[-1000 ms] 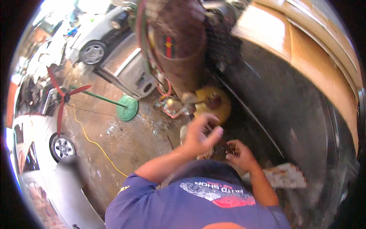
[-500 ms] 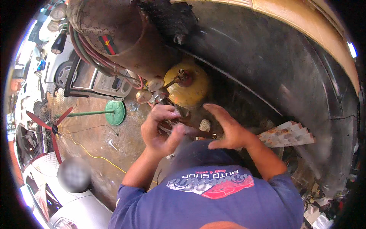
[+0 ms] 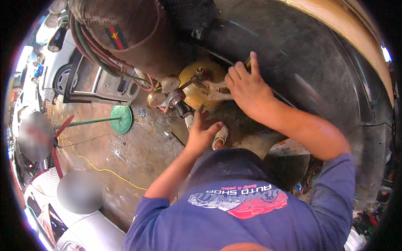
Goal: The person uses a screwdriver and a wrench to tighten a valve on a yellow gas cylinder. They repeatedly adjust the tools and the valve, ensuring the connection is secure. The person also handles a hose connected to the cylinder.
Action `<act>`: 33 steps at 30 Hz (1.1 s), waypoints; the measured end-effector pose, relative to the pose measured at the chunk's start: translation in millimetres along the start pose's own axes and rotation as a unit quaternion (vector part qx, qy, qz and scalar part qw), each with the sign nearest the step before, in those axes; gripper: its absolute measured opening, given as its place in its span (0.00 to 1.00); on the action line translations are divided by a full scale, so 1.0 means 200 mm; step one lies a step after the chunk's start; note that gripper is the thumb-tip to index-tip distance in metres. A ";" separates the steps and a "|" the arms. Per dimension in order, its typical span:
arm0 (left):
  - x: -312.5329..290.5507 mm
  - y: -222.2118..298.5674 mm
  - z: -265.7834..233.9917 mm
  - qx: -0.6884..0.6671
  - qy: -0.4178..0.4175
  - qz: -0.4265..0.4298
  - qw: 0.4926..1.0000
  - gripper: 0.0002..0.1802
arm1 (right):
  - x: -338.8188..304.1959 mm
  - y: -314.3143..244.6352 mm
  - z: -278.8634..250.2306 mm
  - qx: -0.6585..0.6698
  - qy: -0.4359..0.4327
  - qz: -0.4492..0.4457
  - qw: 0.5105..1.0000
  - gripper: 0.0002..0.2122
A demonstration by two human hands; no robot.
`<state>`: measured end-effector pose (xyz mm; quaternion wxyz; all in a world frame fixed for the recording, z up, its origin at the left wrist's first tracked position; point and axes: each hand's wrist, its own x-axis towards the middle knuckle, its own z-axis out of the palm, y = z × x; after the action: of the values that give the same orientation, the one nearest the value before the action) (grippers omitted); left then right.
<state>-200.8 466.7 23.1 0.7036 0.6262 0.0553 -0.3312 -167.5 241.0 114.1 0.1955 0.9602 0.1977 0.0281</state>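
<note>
Since the earlier frame, the right hand point(image 3: 251, 90) has risen from below the tank point(image 3: 193, 97) to its right side, and the left hand point(image 3: 203, 130) has come away from its grip. The right hand's index finger points out, the others half curled; whether they hold anything I cannot tell. The left, just below the tank, is loosely spread, seemingly empty, nearest the regulator point(image 3: 174, 99) at the tank's lower left. The fan base point(image 3: 121, 119) stands left of the tank.

This is a car workshop: detached door point(image 3: 109, 88), pressure gauges point(image 3: 170, 84), yellow cylinder point(image 3: 194, 95).
</note>
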 end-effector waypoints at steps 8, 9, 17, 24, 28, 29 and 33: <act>-0.02 -0.02 -0.22 0.159 -0.074 0.090 0.980 0.35 | 0.37 -0.33 -0.08 -0.185 -0.041 -0.082 0.979 0.19; -0.01 -0.05 -0.25 0.178 -0.068 0.113 0.975 0.34 | 0.41 -0.38 -0.08 -0.194 -0.048 -0.081 0.976 0.20; 0.05 -0.30 -0.47 0.240 0.026 0.235 0.941 0.38 | 0.52 -0.78 -0.05 -0.226 -0.159 -0.080 0.958 0.19; 0.30 -0.50 -0.41 0.279 0.127 0.337 0.890 0.47 | 0.53 -1.03 0.04 -0.241 -0.182 -0.081 0.950 0.19; 0.38 -0.55 -0.41 0.393 0.149 0.332 0.844 0.41 | 0.53 -1.11 0.17 -0.244 -0.131 -0.087 0.957 0.23; 0.40 -0.58 -0.42 0.388 0.161 0.338 0.842 0.39 | 0.53 -1.12 0.17 -0.235 -0.126 -0.082 0.960 0.23; 0.43 -0.63 -0.50 0.429 0.185 0.390 0.794 0.36 | 0.52 -1.22 0.19 -0.216 -0.119 -0.068 0.967 0.18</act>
<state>-167.4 524.6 -146.6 0.4091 0.8814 -0.2123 0.1038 -156.1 473.5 -17.9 0.4214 0.8761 0.2272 -0.0573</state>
